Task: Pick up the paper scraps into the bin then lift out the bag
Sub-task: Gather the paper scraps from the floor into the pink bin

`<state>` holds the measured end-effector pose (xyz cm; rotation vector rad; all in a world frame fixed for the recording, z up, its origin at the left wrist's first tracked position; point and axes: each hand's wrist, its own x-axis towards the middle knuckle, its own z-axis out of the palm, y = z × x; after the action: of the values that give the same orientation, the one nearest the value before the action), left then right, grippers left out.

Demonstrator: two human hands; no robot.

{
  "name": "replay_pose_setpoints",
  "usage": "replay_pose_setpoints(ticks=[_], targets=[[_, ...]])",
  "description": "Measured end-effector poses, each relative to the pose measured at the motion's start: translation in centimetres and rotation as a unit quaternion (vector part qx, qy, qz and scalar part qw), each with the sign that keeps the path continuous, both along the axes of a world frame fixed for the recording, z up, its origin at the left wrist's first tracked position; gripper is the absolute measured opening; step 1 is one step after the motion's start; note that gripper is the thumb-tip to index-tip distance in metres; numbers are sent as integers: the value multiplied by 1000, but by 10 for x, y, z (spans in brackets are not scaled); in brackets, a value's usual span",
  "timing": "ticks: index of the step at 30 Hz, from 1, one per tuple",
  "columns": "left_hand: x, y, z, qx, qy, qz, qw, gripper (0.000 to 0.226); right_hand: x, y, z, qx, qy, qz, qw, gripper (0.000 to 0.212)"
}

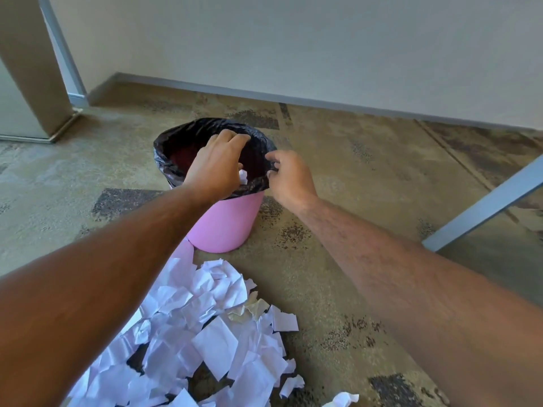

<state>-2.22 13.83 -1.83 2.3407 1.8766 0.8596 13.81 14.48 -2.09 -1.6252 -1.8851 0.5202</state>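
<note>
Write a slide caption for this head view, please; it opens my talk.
Left hand drops scraps into pink bin; right hand pinches black bag.

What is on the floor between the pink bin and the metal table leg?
Nothing: in the head view only bare patterned carpet lies between the pink bin and the metal leg.

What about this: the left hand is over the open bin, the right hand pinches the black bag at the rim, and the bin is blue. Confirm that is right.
One detail is wrong: the bin is pink, not blue, as the head view shows. The rest stands: the left hand is over the open bin, and the right hand pinches the black bag at the rim.
</note>
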Motion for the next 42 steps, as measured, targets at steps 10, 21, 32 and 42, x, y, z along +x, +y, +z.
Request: replay_pose_setpoints(ticks=[10, 21, 32, 42], targets=[[42, -72, -74, 74, 57, -185, 978, 41, 42, -79, -66, -1, -138, 22, 990, 16], [-2, -92, -149, -328, 286, -210, 876, 111, 62, -127, -154, -333, -292, 132, 887, 103], [1, -74, -196, -378, 377, -202, 821, 151, 38, -137, -196, -395, -320, 201, 837, 149], [7, -107, -231, -346, 305, -209, 862, 131, 34, -155, -207, -215, -381, 235, 868, 129]])
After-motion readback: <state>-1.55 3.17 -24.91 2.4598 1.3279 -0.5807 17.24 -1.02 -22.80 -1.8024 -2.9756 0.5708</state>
